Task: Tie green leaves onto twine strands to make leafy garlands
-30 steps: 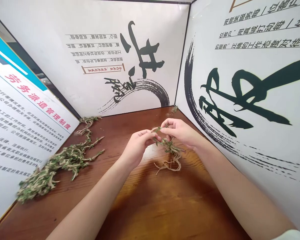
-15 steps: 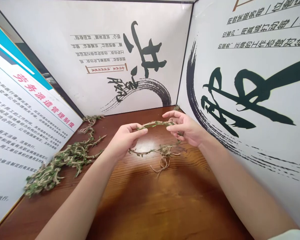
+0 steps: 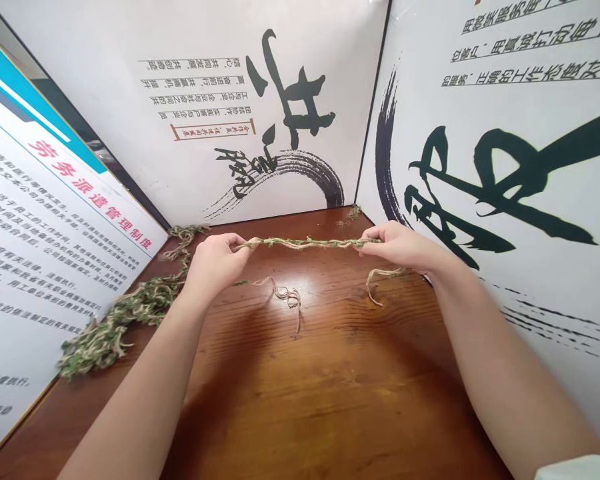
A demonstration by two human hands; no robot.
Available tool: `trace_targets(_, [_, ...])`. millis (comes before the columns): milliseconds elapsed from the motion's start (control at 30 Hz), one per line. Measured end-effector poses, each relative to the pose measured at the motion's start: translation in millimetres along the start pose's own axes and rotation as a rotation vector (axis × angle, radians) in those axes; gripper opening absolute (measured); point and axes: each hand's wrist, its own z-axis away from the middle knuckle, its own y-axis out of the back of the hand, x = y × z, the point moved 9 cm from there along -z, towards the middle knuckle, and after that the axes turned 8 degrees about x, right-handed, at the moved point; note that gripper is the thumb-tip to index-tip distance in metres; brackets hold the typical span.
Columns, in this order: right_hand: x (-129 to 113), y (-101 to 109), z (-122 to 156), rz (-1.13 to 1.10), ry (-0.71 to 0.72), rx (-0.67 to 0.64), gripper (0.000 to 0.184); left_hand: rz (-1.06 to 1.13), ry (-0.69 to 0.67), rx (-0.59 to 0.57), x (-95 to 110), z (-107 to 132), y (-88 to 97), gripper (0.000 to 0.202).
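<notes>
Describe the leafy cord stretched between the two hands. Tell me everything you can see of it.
The leafy cord is a thin, twisted length of pale, fibrous strands dotted with small green leaves. It runs almost level and nearly straight, slightly wavy, above the wooden table, pinched at one end by the left hand and at the other by the right hand. A curled pale tail sits below the right hand; whether it belongs to this cord is hard to tell.

The twine strand (image 3: 305, 243) reads tan, flecked with green leaf. The wooden tabletop (image 3: 330, 400) is reddish-brown with darker grain lines. The wall panel (image 3: 555, 300) is white with black brush strokes. The notice board (image 3: 25, 200) carries a teal band and red heading.
</notes>
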Motion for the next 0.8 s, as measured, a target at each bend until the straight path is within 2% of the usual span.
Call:
trace_targets(100, [-3,7,9,-0.372,0.091,-0.145,0.041,-0.001,0.089,-0.019,-20,-13,-6.2,0.027])
trace_targets(167, [0,17,15,-0.552,0.100,-0.154,0.035,0.019,0.109,-0.029,-24,-26,-10.1,0.024])
trace_targets(233, [4,20,21,-0.617,0.069,-0.189,0.030,0.001,0.098,-0.036,-18,-44,-10.1,0.026])
trace_targets(300, [7,15,26,-0.602,0.027,-0.248,0.030,-0.091,0.076,-0.008,-1,-66,-1.1,0.037])
trace_targets(367, [7,5,27,-0.570,-0.007,-0.296,0.033,-0.196,-0.005,0.150,28,-91,23.6,0.047])
trace_targets(400, [6,0,25,-0.575,-0.009,-0.300,0.033,-0.198,-0.114,0.261,50,-103,38.4,0.049])
trace_targets(433, [4,-5,21,-0.596,-0.012,-0.295,0.034,-0.204,-0.117,0.344,60,-114,50.5,0.046])
trace_targets(467, [3,-14,17,-0.626,-0.023,-0.301,0.032,-0.221,-0.141,0.391,70,-124,57.4,0.046])
trace_targets(500, [3,-23,12,-0.664,-0.040,-0.301,0.032,-0.253,-0.232,0.364,81,-131,54.5,0.051])
trace_targets(567, [5,-48,2,-0.763,-0.103,-0.314,0.033,-0.450,-0.265,0.138,79,-139,25.5,0.072])
trace_targets(600, [8,-62,-2,-0.798,-0.148,-0.315,0.032,-0.516,-0.362,-0.027,77,-131,0.8,0.080])
trace_targets(633, [10,-77,-6,-0.817,-0.179,-0.339,0.031,-0.517,-0.457,-0.141,76,-116,-21.0,0.087])
trace_targets(667, [13,-92,-8,-0.831,-0.213,-0.350,0.028,-0.460,-0.504,-0.249,71,-96,-42.3,0.096])
trace_targets(733, [14,-121,-8,-0.833,-0.255,-0.447,0.025,-0.187,-0.627,-0.431,70,-42,-81.0,0.118])
trace_targets(800, [12,-140,-6,-0.830,-0.249,-0.505,0.023,0.112,-0.745,-0.539,76,15,-107.6,0.114])
